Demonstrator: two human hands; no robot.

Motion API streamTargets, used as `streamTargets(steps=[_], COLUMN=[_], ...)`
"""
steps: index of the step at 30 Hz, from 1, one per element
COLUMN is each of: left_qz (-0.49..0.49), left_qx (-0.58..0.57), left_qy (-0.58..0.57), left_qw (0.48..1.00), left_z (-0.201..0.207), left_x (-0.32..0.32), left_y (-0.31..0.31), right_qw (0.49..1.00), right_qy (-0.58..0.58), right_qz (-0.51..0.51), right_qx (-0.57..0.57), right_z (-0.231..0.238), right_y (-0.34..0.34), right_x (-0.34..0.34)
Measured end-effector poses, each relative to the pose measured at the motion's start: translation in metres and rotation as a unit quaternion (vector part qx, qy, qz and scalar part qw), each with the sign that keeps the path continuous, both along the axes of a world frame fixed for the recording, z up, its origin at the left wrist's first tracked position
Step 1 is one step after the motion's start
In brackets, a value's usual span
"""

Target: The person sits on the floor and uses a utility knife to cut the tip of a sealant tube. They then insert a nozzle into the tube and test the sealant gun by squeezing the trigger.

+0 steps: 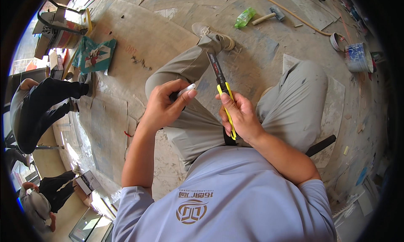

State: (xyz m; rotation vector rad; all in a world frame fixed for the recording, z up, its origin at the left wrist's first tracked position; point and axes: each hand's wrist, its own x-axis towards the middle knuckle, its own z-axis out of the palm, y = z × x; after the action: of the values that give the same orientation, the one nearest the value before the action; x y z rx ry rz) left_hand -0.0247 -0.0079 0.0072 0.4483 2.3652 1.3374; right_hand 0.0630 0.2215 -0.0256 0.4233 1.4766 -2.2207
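Observation:
In front of my lap, my right hand [244, 115] grips a utility knife [227, 103] with a yellow and black handle. Its long dark blade is slid out, pointing up and slightly left, away from my body. To the left, level with the knife's handle, my left hand [167, 102] is closed on a short white stick-like piece [187, 90] pinched between thumb and forefinger. The rest of that piece is hidden by the fingers, so its kind cannot be told. The two hands are apart, and the blade touches nothing.
Ahead on the worn floor boards [139, 35] lie a green plastic bottle [245, 18] and a mallet [270, 16]. A paint-stained bucket [360, 58] and a hose [290, 13] are at the right. A teal bag [94, 54] and two people [46, 98] are at the left.

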Motion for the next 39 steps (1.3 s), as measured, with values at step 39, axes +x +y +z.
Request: streamTargets(steps=[39], left_qz=[-0.002], left_qx=[0.146], left_qy=[-0.028], left_qw=[0.989], left_z=[-0.024], left_x=[-0.006], left_y=[-0.015], right_qw=[0.832], right_qy=[0.404], right_qz=[0.017], right_qx=[0.380], right_z=[0.004], right_y=[-0.003], right_x=[-0.012])
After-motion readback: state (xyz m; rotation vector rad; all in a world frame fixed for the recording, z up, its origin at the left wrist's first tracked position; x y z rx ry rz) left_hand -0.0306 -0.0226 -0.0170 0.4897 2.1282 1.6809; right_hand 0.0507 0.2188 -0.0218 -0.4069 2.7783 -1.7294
